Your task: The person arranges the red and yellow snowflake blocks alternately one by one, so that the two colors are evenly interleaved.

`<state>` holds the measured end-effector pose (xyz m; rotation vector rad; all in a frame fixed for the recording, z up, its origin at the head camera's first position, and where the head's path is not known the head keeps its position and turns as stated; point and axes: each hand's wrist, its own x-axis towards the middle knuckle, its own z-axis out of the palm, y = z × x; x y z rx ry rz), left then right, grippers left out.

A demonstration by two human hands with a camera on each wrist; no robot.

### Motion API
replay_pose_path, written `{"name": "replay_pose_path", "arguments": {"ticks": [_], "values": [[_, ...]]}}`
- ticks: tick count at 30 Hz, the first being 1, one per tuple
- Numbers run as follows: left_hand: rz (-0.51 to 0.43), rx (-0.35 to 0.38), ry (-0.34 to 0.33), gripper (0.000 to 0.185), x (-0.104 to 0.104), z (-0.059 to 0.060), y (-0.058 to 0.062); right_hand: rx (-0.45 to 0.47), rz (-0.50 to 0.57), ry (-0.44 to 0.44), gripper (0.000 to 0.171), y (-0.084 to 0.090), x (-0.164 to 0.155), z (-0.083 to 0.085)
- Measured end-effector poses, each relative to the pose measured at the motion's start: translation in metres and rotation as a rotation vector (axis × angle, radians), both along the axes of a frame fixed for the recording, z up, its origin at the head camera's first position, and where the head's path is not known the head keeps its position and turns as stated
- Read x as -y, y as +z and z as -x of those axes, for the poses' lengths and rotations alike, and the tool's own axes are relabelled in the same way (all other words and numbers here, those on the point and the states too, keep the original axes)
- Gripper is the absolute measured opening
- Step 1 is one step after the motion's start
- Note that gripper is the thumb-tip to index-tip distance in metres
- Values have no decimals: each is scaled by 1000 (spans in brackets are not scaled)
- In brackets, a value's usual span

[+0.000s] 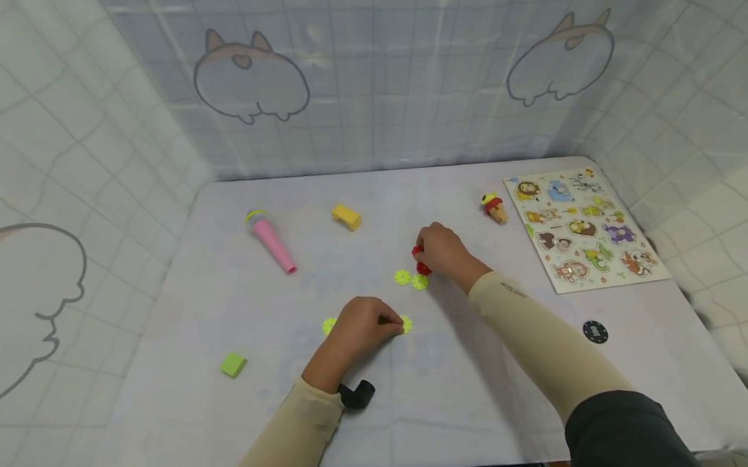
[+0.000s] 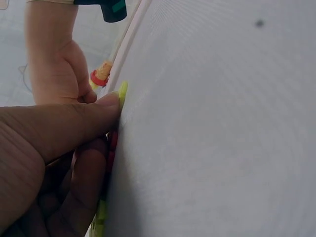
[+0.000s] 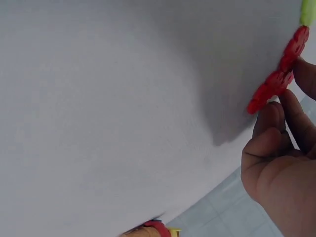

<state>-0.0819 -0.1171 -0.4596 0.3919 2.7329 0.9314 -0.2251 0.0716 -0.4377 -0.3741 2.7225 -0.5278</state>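
Note:
My left hand [image 1: 359,327] pinches a yellow-green flower-shaped disc [image 1: 407,324] between thumb and fingers, low over the white table. In the left wrist view, the thumb tip lies against that disc [image 2: 123,94], seen edge-on. My right hand [image 1: 442,250] holds two red flower-shaped discs [image 1: 423,269] by their edges; its fingers partly cover them. These red discs [image 3: 267,91] line up at an angle in the right wrist view, close to a yellow-green one [image 3: 308,12]. Two more yellow-green discs [image 1: 403,278] lie beside the red pair. Another [image 1: 329,325] peeks out behind my left hand.
A pink toy microphone [image 1: 273,245] and a yellow block [image 1: 346,216] lie toward the back. At left is a green block [image 1: 233,365]. Right of my hands are a small ice-cream-cone toy [image 1: 495,208], an animal puzzle board [image 1: 587,226] and a black chip [image 1: 595,331].

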Motion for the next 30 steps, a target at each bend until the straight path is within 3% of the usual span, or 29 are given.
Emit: {"name": "replay_pose_path", "arguments": {"ticks": [5,10,14,16,21,25,30], "values": [[4,-5,5,6,-1,1,-1,38,-20,11,29,1,-1,5],[-1,-12,-4,6,-3,1,-1,29,108,35,20,7,-8,2],[9,-19,-21,5,-3,1,-1,19,247,87,12,20,-24,-18],[18,-21,-26,6,-3,2,0,63,294,111,9,23,-34,-32],[46,18,-3,7,-4,2,3,191,298,156,9,10,-43,-69],[55,35,21,7,-5,1,3,182,288,176,12,-2,-40,-90],[53,28,17,7,-5,1,4,96,285,178,14,-6,-34,-104]]}}
